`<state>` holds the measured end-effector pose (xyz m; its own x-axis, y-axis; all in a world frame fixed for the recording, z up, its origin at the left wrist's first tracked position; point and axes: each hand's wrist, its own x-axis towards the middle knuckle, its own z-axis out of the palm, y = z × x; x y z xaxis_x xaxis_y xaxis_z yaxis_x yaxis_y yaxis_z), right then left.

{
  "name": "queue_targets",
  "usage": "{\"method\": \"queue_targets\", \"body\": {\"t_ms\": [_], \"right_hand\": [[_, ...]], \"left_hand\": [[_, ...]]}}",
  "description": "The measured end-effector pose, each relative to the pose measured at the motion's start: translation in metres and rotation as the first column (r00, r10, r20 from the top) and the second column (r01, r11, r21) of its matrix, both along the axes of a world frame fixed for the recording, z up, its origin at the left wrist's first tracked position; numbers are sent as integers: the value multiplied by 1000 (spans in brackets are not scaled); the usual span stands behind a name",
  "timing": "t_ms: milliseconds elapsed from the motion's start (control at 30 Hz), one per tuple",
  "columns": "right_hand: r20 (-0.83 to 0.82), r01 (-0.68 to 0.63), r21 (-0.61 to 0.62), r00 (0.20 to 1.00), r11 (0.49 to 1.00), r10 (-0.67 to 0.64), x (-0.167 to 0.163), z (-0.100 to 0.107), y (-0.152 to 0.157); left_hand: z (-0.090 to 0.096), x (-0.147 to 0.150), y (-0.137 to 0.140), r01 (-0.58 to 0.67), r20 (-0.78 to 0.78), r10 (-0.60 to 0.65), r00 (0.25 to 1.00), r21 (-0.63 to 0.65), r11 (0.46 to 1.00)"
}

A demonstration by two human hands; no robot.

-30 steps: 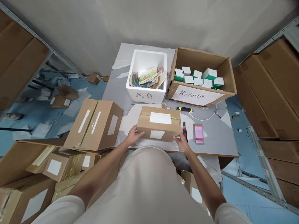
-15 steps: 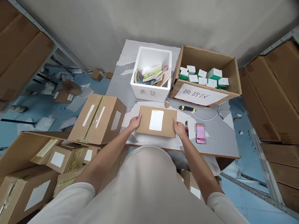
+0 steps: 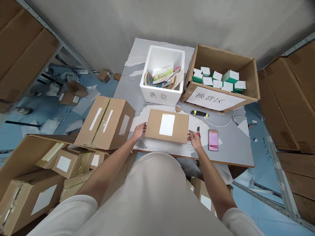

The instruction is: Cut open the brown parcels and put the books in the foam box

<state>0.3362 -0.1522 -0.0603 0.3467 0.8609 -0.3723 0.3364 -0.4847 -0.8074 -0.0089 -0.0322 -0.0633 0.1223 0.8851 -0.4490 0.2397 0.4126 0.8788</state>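
Note:
A flat brown cardboard box [image 3: 154,126] with a white label [image 3: 167,124] rests on the table in front of me. My left hand [image 3: 139,131] is just off its left end, fingers stretched toward the cardboard and holding nothing. At the opposite end, my right hand [image 3: 195,139] has its fingers extended close to the box's side; whether the fingertips still touch it I cannot tell. Close behind that hand lies a red and black utility knife [image 3: 198,130], partly covered by it. A black and yellow cutter [image 3: 199,113] lies farther back.
On the table [image 3: 236,149] stand a white foam box [image 3: 157,98] of booklets and a carton [image 3: 221,106] of green-white small boxes. A phone [image 3: 213,141] lies at right. To the left are a taped carton [image 3: 115,127] and a large open carton [image 3: 31,139] of parcels.
Both hands have let go of the cardboard box and moved slightly outward from its ends. The box now lies on the table. The view has shifted a little.

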Motion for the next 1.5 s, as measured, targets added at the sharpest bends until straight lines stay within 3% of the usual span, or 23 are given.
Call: {"method": "queue_targets", "body": {"t_ms": [133, 233, 400, 533, 700, 833, 1033, 1167, 1267, 1333, 1400, 1500], "right_hand": [[-37, -111, 35, 993, 993, 113, -7, -13, -35], [-62, -204, 85, 976, 975, 209, -20, -18, -41], [-105, -144, 102, 982, 984, 154, -32, -18, -35], [-47, -195, 103, 979, 975, 200, -24, -1, -35], [315, -260, 54, 921, 964, 231, -16, 40, -21], [446, -215, -31, 871, 976, 206, -23, 57, 1], [364, -179, -108, 908, 978, 206, -20, 51, 30], [208, -157, -88, 963, 984, 173, -8, 42, 37], [-46, -123, -20, 991, 992, 122, 0, 26, 21], [-129, -52, 6, 990, 999, 53, 2, 12, 2], [-79, -33, 48, 996, 998, 37, 2, -1, -19], [16, -119, 98, 993, 988, 118, -3, -12, -40]], "left_hand": [[-14, -19, -31, 101, 55, -102, 993, 23, 995], [-23, -16, -46, 196, 81, -199, 977, 43, 980], [-25, -5, -50, 196, 51, -199, 979, 69, 978], [1, -13, -45, 206, -18, -205, 979, 109, 972], [53, -13, -34, 306, -398, -175, 900, 295, 905], [70, 3, -19, 271, -515, -82, 853, 304, 913], [59, 20, 6, 263, -577, -69, 814, 260, 929], [51, 17, 16, 222, -518, -65, 853, 248, 943], [36, 7, 11, 142, -348, -61, 935, 213, 967], [23, -2, 2, 90, -190, -55, 980, 178, 980], [11, -12, -12, 69, -78, -58, 995, 149, 986], [-4, -20, -33, 137, -32, -134, 990, 137, 981]]}}
